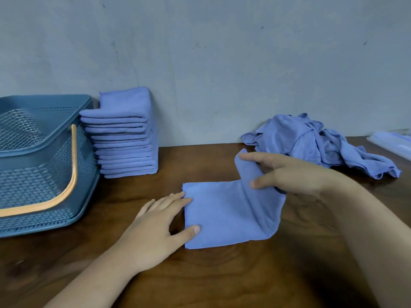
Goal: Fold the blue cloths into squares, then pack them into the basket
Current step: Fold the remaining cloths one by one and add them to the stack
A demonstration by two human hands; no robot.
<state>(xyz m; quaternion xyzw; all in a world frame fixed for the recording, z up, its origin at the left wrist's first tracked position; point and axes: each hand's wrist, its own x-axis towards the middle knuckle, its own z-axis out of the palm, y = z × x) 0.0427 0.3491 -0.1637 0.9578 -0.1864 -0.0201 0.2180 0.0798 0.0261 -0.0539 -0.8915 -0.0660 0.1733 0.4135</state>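
At center frame, the left hand (160, 215) lies flat, pinning the blue cloth (224, 215) to the table (222, 281) while the right hand (289, 174) pinches its raised end, apparently mid-fold; folded stack (126, 138) and basket (42, 156) wait upper left.
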